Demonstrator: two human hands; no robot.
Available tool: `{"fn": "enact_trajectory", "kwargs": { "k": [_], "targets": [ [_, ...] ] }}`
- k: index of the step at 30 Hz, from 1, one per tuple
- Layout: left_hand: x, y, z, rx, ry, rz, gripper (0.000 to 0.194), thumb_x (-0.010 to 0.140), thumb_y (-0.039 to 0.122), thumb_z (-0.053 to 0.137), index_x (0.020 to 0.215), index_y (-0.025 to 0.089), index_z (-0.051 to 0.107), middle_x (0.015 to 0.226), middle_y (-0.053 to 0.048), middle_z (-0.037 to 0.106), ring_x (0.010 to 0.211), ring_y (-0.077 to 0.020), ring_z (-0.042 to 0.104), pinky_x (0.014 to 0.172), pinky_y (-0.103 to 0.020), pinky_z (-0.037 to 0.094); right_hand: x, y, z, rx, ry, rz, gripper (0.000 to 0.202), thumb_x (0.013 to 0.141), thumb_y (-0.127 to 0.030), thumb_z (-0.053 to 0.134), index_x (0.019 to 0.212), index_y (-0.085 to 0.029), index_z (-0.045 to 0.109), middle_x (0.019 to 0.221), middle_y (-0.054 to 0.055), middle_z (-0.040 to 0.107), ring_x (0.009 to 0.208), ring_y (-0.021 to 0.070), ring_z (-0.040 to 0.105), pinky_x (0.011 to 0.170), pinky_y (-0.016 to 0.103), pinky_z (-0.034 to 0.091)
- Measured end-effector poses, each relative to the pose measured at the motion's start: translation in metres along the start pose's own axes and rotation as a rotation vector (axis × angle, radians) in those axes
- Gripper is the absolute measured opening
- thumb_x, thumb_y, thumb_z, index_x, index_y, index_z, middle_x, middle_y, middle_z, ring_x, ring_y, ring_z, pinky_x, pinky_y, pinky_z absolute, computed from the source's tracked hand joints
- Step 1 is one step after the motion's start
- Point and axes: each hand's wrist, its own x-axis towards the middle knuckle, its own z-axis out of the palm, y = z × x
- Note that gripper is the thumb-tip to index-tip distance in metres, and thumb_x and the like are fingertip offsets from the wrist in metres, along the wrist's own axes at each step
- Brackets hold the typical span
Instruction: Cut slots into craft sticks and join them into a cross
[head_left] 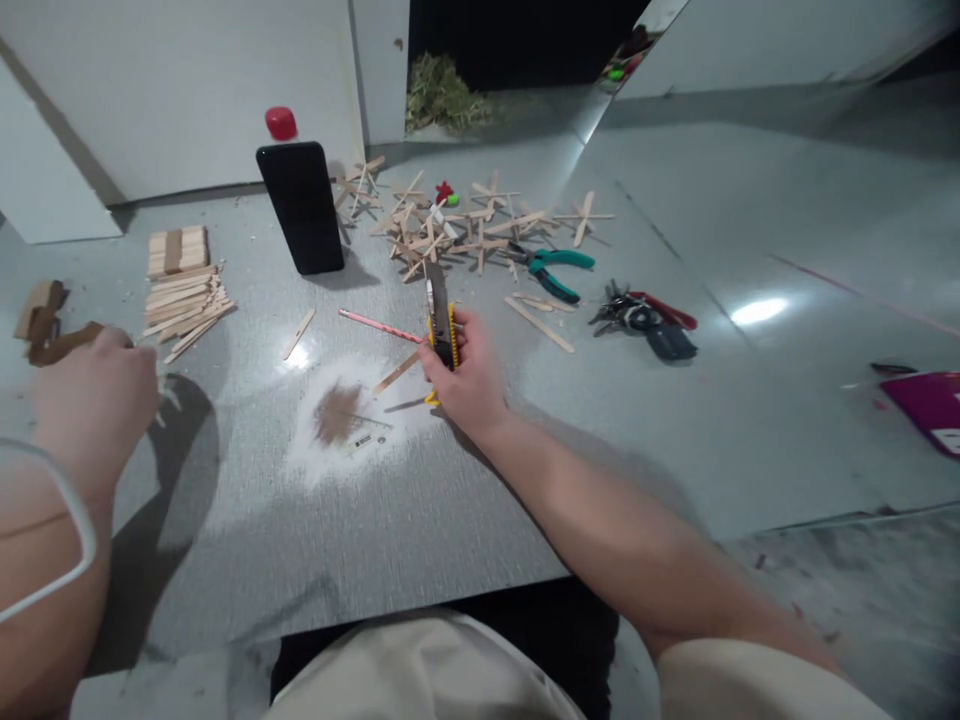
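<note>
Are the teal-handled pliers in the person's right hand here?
No, the right hand holds a yellow-and-black cutter, while the teal-handled pliers lie apart from it on the grey table.

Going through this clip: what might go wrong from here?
The right hand grips a yellow-and-black cutter; I can't tell whether its blade is out, but if so, a slip might cut skin.

The black phone stands on end beside crossed wooden sticks, so a knock might topple it onto them.

A white cable loops across the left forearm and could snag.
</note>
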Motion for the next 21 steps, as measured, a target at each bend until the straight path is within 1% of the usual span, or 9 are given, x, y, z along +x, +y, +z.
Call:
{"fn": "enact_trajectory", "kwargs": {
  "k": [2, 4, 7, 8, 10, 12, 15, 17, 21],
  "targets": [
    [-0.004, 0.017, 0.005, 0.101, 0.091, -0.064, 0.042, 0.103, 0.031, 0.042, 0.062, 0.021, 0.042, 0.072, -0.003, 0.038, 0.066, -0.018, 0.039, 0.069, -0.038, 0.016, 0.0, -0.001, 0.0, 0.023, -0.024, 0.009, 0.041, 0.091, -0.038, 0.078, 0.124, -0.029, 0.055, 0.095, -0.001, 0.067, 0.078, 0.0171, 0.064, 0.064, 0.031, 0.051],
    [-0.006, 0.04, 0.015, 0.133, 0.054, -0.078, 0.03, 0.1, 0.027, 0.049, 0.071, 0.02, 0.055, 0.079, -0.004, 0.053, 0.065, -0.0161, 0.04, 0.068, -0.036, 0.018, -0.001, -0.003, 0.0, 0.062, -0.051, 0.019, 0.043, 0.091, -0.038, 0.078, 0.126, -0.03, 0.054, 0.096, -0.001, 0.068, 0.076, 0.016, 0.064, 0.062, 0.03, 0.051],
    [-0.005, 0.078, 0.039, 0.008, -0.109, -0.018, 0.026, 0.099, 0.035, 0.055, 0.086, 0.021, 0.073, 0.078, -0.006, 0.067, 0.066, -0.0195, 0.053, 0.066, -0.035, 0.03, 0.0, -0.007, 0.002, 0.14, -0.107, 0.041, 0.043, 0.091, -0.036, 0.078, 0.124, -0.03, 0.052, 0.097, -0.002, 0.068, 0.068, 0.0129, 0.061, 0.058, 0.029, 0.05],
    [-0.003, 0.091, 0.048, -0.07, -0.17, 0.014, 0.028, 0.099, 0.039, 0.057, 0.094, 0.022, 0.077, 0.086, -0.008, 0.074, 0.071, -0.0216, 0.06, 0.068, -0.035, 0.036, 0.0, -0.008, 0.002, 0.166, -0.125, 0.049, 0.042, 0.091, -0.036, 0.079, 0.123, -0.03, 0.052, 0.096, -0.003, 0.068, 0.064, 0.0119, 0.06, 0.056, 0.028, 0.05],
    [-0.001, 0.112, 0.066, -0.261, -0.288, 0.074, 0.033, 0.101, 0.043, 0.056, 0.109, 0.022, 0.08, 0.104, -0.009, 0.081, 0.083, -0.0243, 0.071, 0.076, -0.037, 0.048, -0.001, -0.011, 0.003, 0.209, -0.155, 0.069, 0.041, 0.091, -0.035, 0.079, 0.12, -0.03, 0.052, 0.095, -0.004, 0.068, 0.06, 0.0105, 0.058, 0.054, 0.028, 0.049],
    [0.001, 0.126, 0.083, -0.472, -0.375, 0.085, 0.038, 0.105, 0.04, 0.05, 0.123, 0.021, 0.078, 0.11, -0.009, 0.083, 0.092, -0.0229, 0.076, 0.083, -0.036, 0.056, -0.002, -0.013, 0.004, 0.243, -0.175, 0.089, 0.04, 0.091, -0.035, 0.08, 0.119, -0.03, 0.052, 0.094, -0.005, 0.067, 0.059, 0.0096, 0.058, 0.053, 0.027, 0.049],
    [0.0, 0.133, 0.103, -0.757, -0.492, 0.037, 0.041, 0.106, 0.041, 0.052, 0.129, 0.016, 0.075, 0.1, -0.01, 0.085, 0.082, -0.02, 0.079, 0.075, -0.032, 0.062, -0.006, -0.017, 0.004, 0.276, -0.196, 0.117, 0.037, 0.092, -0.034, 0.079, 0.118, -0.03, 0.053, 0.094, -0.005, 0.068, 0.061, 0.0092, 0.059, 0.058, 0.027, 0.051],
    [-0.003, 0.132, 0.109, -0.901, -0.539, 0.0, 0.04, 0.103, 0.041, 0.059, 0.127, 0.014, 0.076, 0.094, -0.01, 0.085, 0.075, -0.0193, 0.079, 0.069, -0.03, 0.063, -0.009, -0.021, 0.004, 0.289, -0.21, 0.134, 0.037, 0.092, -0.032, 0.08, 0.118, -0.031, 0.052, 0.095, -0.006, 0.069, 0.064, 0.0094, 0.06, 0.061, 0.027, 0.053],
    [-0.009, 0.125, 0.11, -1.044, -0.472, -0.097, 0.029, 0.093, 0.035, 0.076, 0.115, 0.018, 0.084, 0.094, -0.008, 0.085, 0.078, -0.0203, 0.079, 0.07, -0.031, 0.065, -0.014, -0.027, 0.003, 0.298, -0.261, 0.177, 0.039, 0.09, -0.03, 0.081, 0.116, -0.031, 0.053, 0.096, -0.005, 0.072, 0.065, 0.0103, 0.062, 0.062, 0.027, 0.054]
  ]
}}
